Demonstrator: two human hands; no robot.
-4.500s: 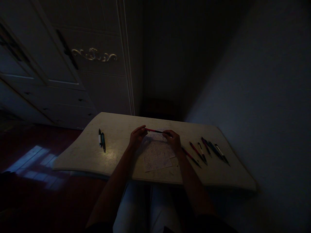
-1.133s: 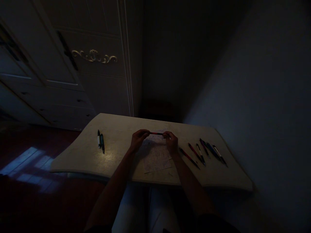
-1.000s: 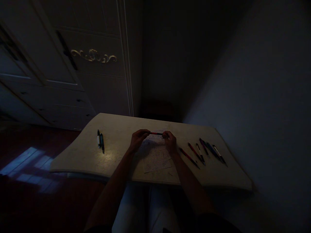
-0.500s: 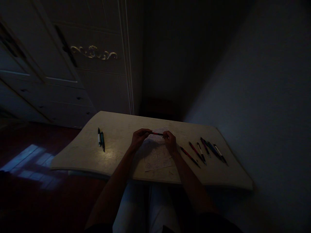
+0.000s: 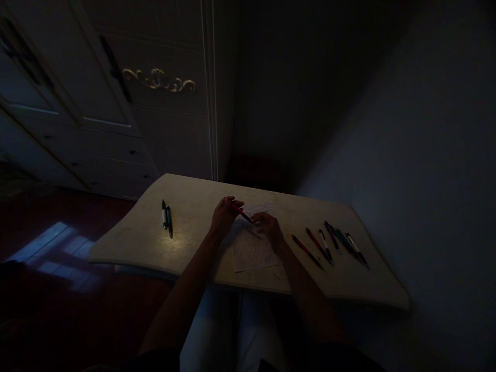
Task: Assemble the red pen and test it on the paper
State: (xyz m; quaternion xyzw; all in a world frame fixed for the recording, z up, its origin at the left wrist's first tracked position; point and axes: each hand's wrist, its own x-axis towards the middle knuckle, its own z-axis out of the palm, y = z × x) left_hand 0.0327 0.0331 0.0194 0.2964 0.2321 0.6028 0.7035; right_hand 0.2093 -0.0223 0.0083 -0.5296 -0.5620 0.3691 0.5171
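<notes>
My left hand [image 5: 223, 217] is closed on a red pen [image 5: 241, 211], which slants down to the right above a scribbled sheet of paper [image 5: 256, 253]. My right hand [image 5: 270, 230] hangs low over the paper with its fingers curled. Its fingertips meet the pen's lower end. The room is dim, so I cannot make out the finer grip. Both hands are over the middle of a small pale table [image 5: 194, 206].
Two pens [image 5: 167, 221] lie side by side on the table's left part. Several pens [image 5: 329, 244] lie in a row on its right part. A white wardrobe [image 5: 155, 113] stands behind the table, and a wall [image 5: 406, 155] runs along the right. My legs [image 5: 217, 330] are under the near edge.
The pen was level between both hands. Now its left end is raised and my right hand has dropped toward the paper. The view has shifted slightly.
</notes>
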